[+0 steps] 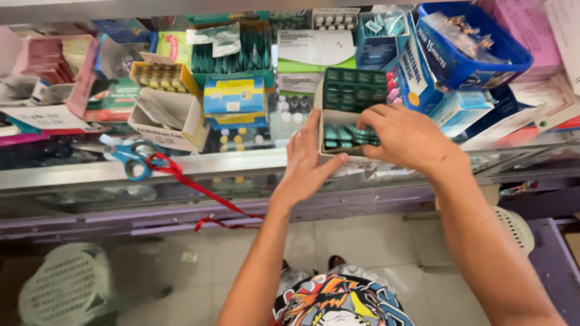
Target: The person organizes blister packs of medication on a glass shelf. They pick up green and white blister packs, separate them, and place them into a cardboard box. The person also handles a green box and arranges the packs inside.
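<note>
Glass-topped counter (pixel 72 175), metal-edged, stocked along its back with medicine cartons; entries run from the left.

Pink cartons (pixel 51 60): stacked at the far left, tilted, with loose paper slips below them.

Scissors (pixel 130 156): blue-handled, lying flat on the glass near the front edge. Red ribbon (pixel 199 190): tied at the scissor handles, trailing off the counter edge and hanging down toward the floor.

White open carton (pixel 169 118): just behind the scissors, flaps raised. Yellow carton of vials (pixel 160 75): resting above it, tops of the vials showing.

Blue-and-yellow box (pixel 234 96): centre, closed, sitting on other packs; a carton of teal blister strips (pixel 232 57) stands behind it.

Left hand (pixel 305 163): fingers extended and together, palm pressed flat against the left wall of the small white box (pixel 334 124), thumb hooked along its front edge. The hand steadies the box and is not closed around anything.

Small white box: open-topped, on the glass at centre, just in front of a dark green blister pack (pixel 353 87). Inside it lie green blister strips (pixel 350 134).

Right hand (pixel 405 136): fingers curled, pinching the green blister strips at the box's right side, partly inside the opening.

Blue plastic basket (pixel 504 48): upper right, tilted, holding clear packets. Further blue and white cartons lie beneath it.

White plastic stool (pixel 66 287): on the tiled floor, lower left.
</note>
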